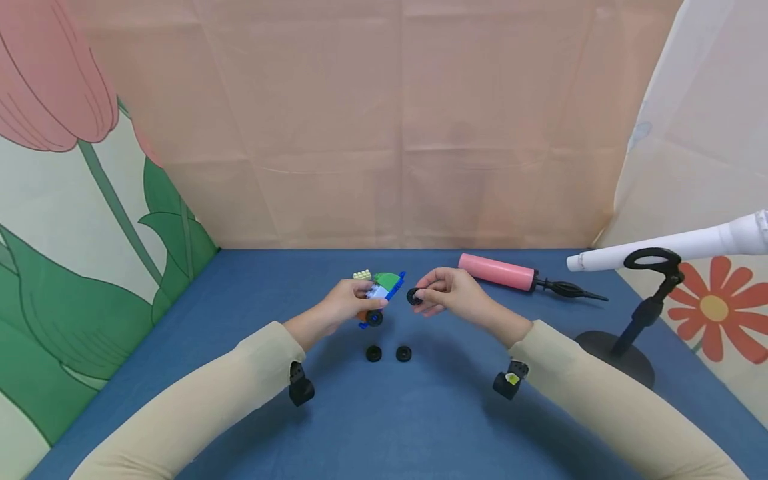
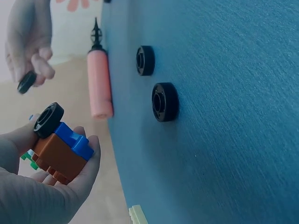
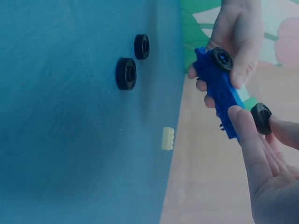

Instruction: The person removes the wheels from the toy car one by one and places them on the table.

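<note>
A building-block toy car with a blue chassis, a brown block and a green piece is gripped by my left hand. One black wheel is fitted on its side near the left thumb. Across from it, my right hand pinches a loose black wheel between thumb and fingers, apart from the car in the head view. Two more black wheels, a left one and a right one, lie on the blue table below the hands.
A pale yellow block lies on the table beyond the car. Further right are a pink hand pump with a black nozzle and a black stand beside a white tube. A beige sheet hangs behind.
</note>
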The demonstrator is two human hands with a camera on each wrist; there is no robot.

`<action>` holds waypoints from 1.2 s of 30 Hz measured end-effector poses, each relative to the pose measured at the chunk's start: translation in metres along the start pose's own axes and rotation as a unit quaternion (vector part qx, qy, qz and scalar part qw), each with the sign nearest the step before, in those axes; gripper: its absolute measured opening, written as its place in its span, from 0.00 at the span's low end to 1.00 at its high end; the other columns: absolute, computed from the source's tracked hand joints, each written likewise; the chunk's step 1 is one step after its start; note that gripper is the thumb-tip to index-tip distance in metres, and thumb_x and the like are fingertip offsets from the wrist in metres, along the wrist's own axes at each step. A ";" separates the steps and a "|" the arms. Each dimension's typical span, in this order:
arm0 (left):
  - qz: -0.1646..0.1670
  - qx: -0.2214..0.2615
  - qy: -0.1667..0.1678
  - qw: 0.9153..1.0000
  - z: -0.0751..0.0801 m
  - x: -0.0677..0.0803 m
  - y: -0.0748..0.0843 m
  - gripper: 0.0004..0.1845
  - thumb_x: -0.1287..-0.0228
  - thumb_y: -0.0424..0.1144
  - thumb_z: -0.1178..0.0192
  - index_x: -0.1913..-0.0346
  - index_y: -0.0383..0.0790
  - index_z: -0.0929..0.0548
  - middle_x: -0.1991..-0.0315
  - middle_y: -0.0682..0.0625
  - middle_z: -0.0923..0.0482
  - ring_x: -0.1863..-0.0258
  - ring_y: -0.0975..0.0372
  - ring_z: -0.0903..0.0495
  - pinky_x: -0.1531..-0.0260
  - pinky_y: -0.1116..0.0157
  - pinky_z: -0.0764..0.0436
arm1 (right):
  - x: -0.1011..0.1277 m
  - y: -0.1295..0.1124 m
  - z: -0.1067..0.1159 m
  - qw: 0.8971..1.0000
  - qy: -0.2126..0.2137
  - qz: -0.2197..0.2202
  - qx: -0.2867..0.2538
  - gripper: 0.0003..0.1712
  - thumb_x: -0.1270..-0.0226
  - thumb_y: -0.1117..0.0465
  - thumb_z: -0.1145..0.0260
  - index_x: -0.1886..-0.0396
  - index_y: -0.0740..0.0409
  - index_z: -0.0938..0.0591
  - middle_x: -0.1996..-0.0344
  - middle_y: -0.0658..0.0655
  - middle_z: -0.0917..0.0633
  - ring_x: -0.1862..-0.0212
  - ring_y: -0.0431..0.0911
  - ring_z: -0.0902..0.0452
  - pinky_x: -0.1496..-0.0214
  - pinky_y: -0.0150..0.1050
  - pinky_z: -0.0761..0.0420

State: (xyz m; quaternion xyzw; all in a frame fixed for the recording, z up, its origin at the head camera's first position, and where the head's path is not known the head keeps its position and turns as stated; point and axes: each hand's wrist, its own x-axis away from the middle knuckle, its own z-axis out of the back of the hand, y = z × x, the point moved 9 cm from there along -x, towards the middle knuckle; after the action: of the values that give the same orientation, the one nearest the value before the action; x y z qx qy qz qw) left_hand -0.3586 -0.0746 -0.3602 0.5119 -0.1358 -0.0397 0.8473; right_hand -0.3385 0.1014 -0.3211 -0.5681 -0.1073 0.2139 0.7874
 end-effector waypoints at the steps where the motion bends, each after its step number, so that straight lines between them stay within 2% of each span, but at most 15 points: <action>1: 0.001 0.002 0.001 1.000 0.001 0.000 -0.001 0.33 0.37 0.43 0.35 0.31 0.35 0.31 0.43 0.39 0.22 0.53 0.56 0.21 0.59 0.64 0.19 | 0.001 0.003 0.002 1.000 0.005 -0.009 -0.005 0.14 0.33 0.63 0.35 0.53 0.69 0.22 0.60 0.66 0.12 0.59 0.55 0.13 0.57 0.47 0.15; 8: 0.003 0.012 -0.001 1.000 0.004 0.001 -0.006 0.33 0.36 0.42 0.35 0.31 0.34 0.32 0.43 0.39 0.22 0.56 0.58 0.21 0.64 0.65 0.18 | 0.008 0.022 0.010 0.996 0.039 -0.074 -0.012 0.16 0.36 0.60 0.32 0.53 0.66 0.16 0.60 0.62 0.12 0.59 0.50 0.13 0.51 0.42 0.17; 14: 0.006 0.024 -0.005 1.000 0.004 0.001 -0.007 0.33 0.37 0.41 0.34 0.32 0.35 0.31 0.45 0.39 0.21 0.64 0.61 0.22 0.68 0.66 0.20 | 0.013 0.036 0.013 0.993 0.043 -0.111 -0.012 0.15 0.36 0.60 0.31 0.53 0.65 0.15 0.62 0.58 0.12 0.61 0.47 0.13 0.51 0.48 0.17; 21: 0.006 0.023 -0.007 1.000 0.004 0.003 -0.009 0.33 0.37 0.42 0.34 0.32 0.34 0.31 0.44 0.39 0.22 0.60 0.60 0.20 0.66 0.65 0.19 | 0.020 0.061 0.013 0.986 0.036 -0.160 -0.017 0.13 0.35 0.62 0.33 0.55 0.67 0.15 0.68 0.57 0.12 0.70 0.43 0.15 0.51 0.47 0.17; 28: 0.006 0.026 -0.012 1.000 0.003 0.004 -0.011 0.33 0.37 0.41 0.35 0.32 0.33 0.32 0.44 0.39 0.22 0.58 0.59 0.20 0.64 0.64 0.18 | 0.028 0.077 0.005 0.983 0.022 -0.183 -0.013 0.12 0.35 0.65 0.33 0.56 0.69 0.15 0.65 0.59 0.12 0.72 0.43 0.16 0.55 0.46 0.15; 36: 0.014 0.028 -0.012 0.999 0.003 0.006 -0.012 0.33 0.36 0.41 0.35 0.32 0.33 0.32 0.43 0.39 0.23 0.55 0.58 0.20 0.60 0.62 0.17 | 0.030 0.092 -0.002 0.981 0.019 -0.194 0.011 0.09 0.37 0.68 0.33 0.61 0.71 0.14 0.70 0.58 0.12 0.75 0.42 0.17 0.63 0.42 0.14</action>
State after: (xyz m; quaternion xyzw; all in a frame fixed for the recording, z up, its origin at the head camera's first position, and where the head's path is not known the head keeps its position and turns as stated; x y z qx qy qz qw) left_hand -0.3527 -0.0841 -0.3685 0.5326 -0.1540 -0.0297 0.8317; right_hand -0.3312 0.1372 -0.4108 -0.5319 -0.1987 0.0475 0.8218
